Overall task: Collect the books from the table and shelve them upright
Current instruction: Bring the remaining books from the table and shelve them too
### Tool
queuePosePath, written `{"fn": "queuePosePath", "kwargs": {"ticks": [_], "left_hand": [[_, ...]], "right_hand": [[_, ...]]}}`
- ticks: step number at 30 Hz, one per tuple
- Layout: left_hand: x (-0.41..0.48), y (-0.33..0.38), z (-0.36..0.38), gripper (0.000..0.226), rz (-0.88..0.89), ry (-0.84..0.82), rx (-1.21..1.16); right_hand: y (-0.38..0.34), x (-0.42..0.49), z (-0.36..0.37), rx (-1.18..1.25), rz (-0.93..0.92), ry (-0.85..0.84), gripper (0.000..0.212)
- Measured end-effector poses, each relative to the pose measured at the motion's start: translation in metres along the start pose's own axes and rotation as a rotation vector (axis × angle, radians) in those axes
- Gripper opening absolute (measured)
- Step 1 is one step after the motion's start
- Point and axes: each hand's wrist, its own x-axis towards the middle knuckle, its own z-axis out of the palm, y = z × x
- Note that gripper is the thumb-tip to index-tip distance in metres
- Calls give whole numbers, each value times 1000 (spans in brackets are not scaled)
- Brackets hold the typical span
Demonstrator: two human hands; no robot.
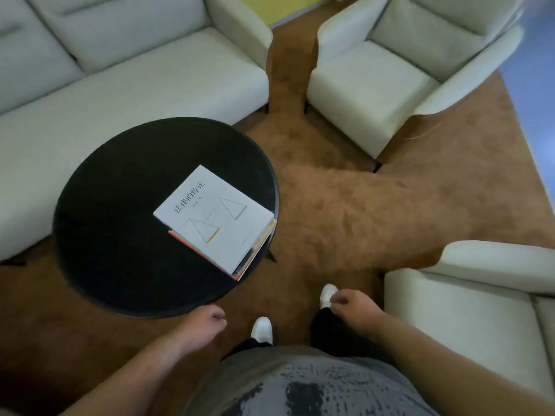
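Observation:
A small stack of books (216,219) lies flat on the right side of a round black table (120,229). The top book is white with black characters and two triangle drawings; a red-edged cover shows beneath it. My left hand (204,321) hangs just below the table's near rim with fingers loosely curled and nothing in it. My right hand (354,304) hovers over the carpet to the right, also curled and holding nothing. Both hands are apart from the books. No shelf is in view.
A pale sofa (120,70) stands behind the table. One cream armchair (390,79) is at the upper right and another (468,310) at the lower right. Brown carpet (345,205) lies between them. My white shoes (262,330) point forward.

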Motion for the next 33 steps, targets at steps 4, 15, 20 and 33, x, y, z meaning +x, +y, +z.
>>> {"fn": "queuePosePath", "kwargs": {"ticks": [4, 15, 20, 33], "left_hand": [[7, -8, -10, 10, -112, 3, -20], [17, 73, 8, 17, -460, 434, -712], [8, 104, 11, 20, -494, 515, -1026], [22, 97, -33, 39, -280, 523, -1694]], "right_hand": [[3, 37, -38, -200, -50, -137, 11], [-80, 151, -187, -697, -344, -229, 25], [-171, 160, -180, -734, -544, -296, 16], [-290, 109, -92, -323, -378, -674, 74]]}}
